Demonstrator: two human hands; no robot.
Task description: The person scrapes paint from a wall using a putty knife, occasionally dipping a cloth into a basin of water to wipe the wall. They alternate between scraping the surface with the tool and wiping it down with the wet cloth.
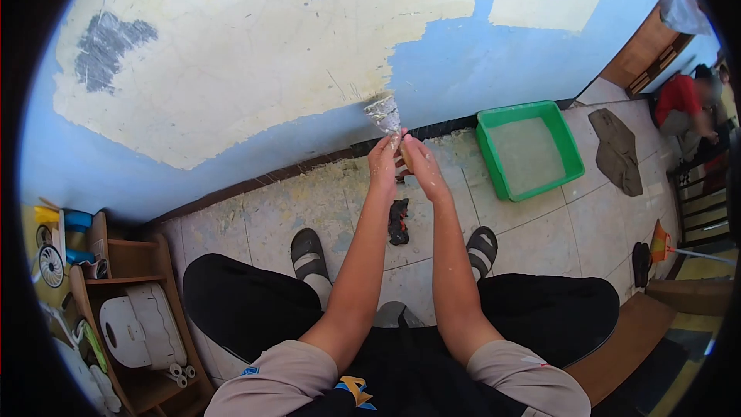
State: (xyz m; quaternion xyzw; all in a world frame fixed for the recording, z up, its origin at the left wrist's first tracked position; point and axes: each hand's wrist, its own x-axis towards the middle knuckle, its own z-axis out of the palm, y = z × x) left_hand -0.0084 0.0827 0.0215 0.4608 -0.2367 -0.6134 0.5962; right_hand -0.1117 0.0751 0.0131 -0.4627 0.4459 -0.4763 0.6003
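Both my hands are together in front of the wall (255, 46), around the handle of a scraper (384, 114) with a wide blade covered in pale flakes. My left hand (384, 156) grips the handle from the left, my right hand (421, 164) from the right. The blade points up and is close to the wall's lower part, where blue paint meets a bare cream patch; whether it touches cannot be made out. Paint flakes lie on the tiled floor (285, 208) below. A dark object with orange marks (398, 222) lies on the floor between my forearms.
A green tub (571, 150) stands right of my hands, by the wall. Beyond it lies a dark cloth (616, 153). A person in red (679, 104) crouches at the far right. A wooden shelf (96, 282) stands at the left, a dustpan (660, 241) at the right.
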